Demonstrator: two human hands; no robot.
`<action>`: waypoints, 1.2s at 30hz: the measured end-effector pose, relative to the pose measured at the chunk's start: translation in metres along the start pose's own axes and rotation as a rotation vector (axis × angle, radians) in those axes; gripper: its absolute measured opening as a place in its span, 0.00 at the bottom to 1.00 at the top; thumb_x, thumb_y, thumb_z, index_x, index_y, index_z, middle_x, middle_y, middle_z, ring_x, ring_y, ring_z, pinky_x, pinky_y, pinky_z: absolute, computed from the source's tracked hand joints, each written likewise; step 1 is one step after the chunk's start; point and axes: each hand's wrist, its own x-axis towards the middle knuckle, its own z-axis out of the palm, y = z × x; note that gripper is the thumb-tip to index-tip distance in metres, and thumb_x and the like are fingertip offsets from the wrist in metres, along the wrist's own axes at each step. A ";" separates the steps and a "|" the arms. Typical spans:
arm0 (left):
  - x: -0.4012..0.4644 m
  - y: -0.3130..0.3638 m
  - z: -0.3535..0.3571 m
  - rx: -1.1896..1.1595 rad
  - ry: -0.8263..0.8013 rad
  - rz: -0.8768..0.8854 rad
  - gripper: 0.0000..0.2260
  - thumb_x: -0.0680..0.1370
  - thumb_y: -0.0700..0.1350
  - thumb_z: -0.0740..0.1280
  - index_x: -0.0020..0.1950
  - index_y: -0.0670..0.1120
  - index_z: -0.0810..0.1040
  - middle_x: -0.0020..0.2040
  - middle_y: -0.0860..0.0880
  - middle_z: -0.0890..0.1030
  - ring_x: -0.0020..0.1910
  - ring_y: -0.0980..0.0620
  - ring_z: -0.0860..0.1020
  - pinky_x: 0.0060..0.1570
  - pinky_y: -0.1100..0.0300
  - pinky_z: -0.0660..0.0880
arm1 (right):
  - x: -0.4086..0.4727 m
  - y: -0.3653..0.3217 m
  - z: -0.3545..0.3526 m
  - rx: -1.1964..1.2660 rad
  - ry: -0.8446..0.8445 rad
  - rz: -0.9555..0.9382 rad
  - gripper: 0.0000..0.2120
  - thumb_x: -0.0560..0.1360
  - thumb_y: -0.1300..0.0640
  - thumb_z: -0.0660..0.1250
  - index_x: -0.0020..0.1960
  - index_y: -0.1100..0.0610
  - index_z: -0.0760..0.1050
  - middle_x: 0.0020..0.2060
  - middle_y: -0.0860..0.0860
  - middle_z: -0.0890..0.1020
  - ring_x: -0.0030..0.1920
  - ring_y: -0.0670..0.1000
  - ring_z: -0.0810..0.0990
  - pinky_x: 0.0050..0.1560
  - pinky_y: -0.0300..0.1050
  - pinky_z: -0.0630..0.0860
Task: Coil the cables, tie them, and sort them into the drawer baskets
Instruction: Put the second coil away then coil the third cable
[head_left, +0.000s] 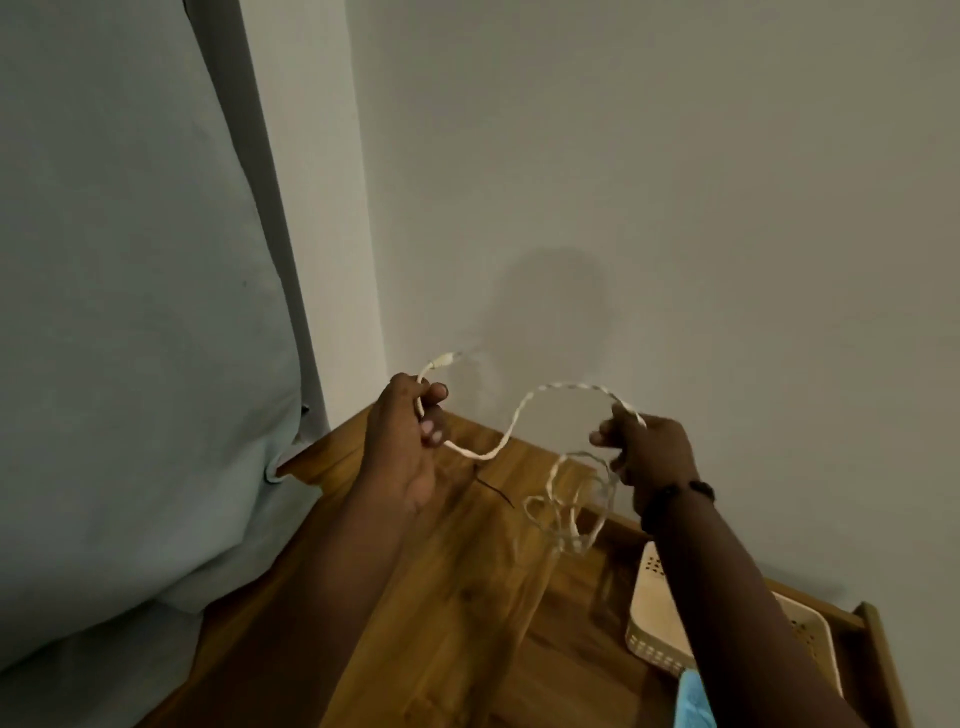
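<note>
A thin white cable (511, 426) is stretched in a wavy line between both hands above a wooden cabinet top (457, 571). My left hand (402, 441) pinches the cable near its plug end, and the white connector (441, 360) sticks up past my fingers. My right hand (647, 447) grips the cable further along. The slack of the cable hangs from it in loose, blurred loops (566, 512). A cream perforated basket (657, 623) sits at the lower right, partly hidden by my right forearm.
A pale wall rises behind the cabinet. A light blue-grey fabric surface (130, 338) fills the left side, right up against the cabinet edge. A short dark wire piece (496, 491) lies on the wood. Something blue (691, 701) shows at the bottom edge.
</note>
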 end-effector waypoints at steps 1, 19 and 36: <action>0.001 0.003 -0.001 -0.035 -0.083 -0.029 0.10 0.79 0.42 0.58 0.39 0.42 0.72 0.34 0.46 0.74 0.20 0.58 0.64 0.22 0.65 0.61 | 0.005 0.002 -0.013 -0.092 -0.079 0.106 0.15 0.79 0.52 0.64 0.42 0.62 0.78 0.36 0.56 0.86 0.24 0.50 0.73 0.28 0.42 0.69; -0.030 -0.002 0.041 1.055 -0.093 0.450 0.21 0.70 0.61 0.72 0.57 0.53 0.73 0.56 0.52 0.74 0.57 0.50 0.73 0.41 0.64 0.72 | -0.075 -0.051 -0.031 -0.352 -0.619 -0.467 0.16 0.83 0.50 0.54 0.54 0.55 0.79 0.32 0.46 0.75 0.33 0.47 0.75 0.43 0.43 0.78; -0.104 0.009 0.093 -0.064 -1.081 -0.052 0.16 0.81 0.53 0.57 0.54 0.44 0.79 0.31 0.50 0.66 0.30 0.55 0.67 0.33 0.58 0.66 | -0.085 -0.051 -0.053 0.154 -0.809 -0.182 0.11 0.82 0.58 0.58 0.47 0.58 0.77 0.27 0.54 0.76 0.26 0.49 0.77 0.29 0.41 0.77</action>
